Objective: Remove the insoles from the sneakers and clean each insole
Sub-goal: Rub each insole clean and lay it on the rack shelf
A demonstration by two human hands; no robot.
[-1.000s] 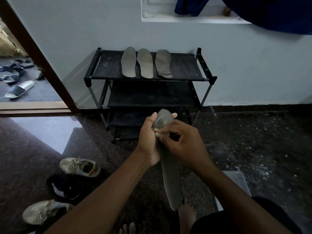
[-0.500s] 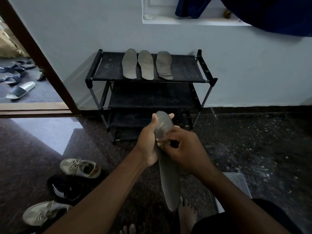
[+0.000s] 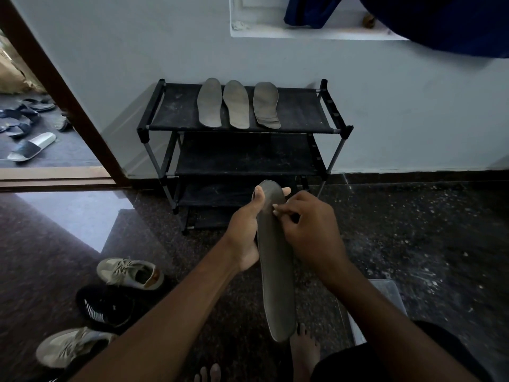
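A long grey insole point(image 3: 276, 285) hangs upright in front of me. My left hand point(image 3: 246, 232) grips its upper part, thumb on the front and fingers behind. My right hand point(image 3: 309, 230) has curled fingers with the fingertips on the insole's right edge near the top. Three more grey insoles point(image 3: 237, 106) lie side by side on the top shelf of a black shoe rack point(image 3: 300, 125). On the floor at the left stand two beige sneakers point(image 3: 129, 272) point(image 3: 68, 346) and a black sneaker point(image 3: 106, 306).
The rack stands against a pale wall, with two lower shelves bare. An open doorway at the left shows sandals point(image 3: 30, 146) outside. A pale flat box point(image 3: 385, 296) lies on the floor at my right. My bare feet point(image 3: 304, 351) are below the insole. Dark blue cloth point(image 3: 440, 20) hangs at upper right.
The insole and both hands have shifted slightly up and right. My right fingertips have moved a little on the insole's upper edge.
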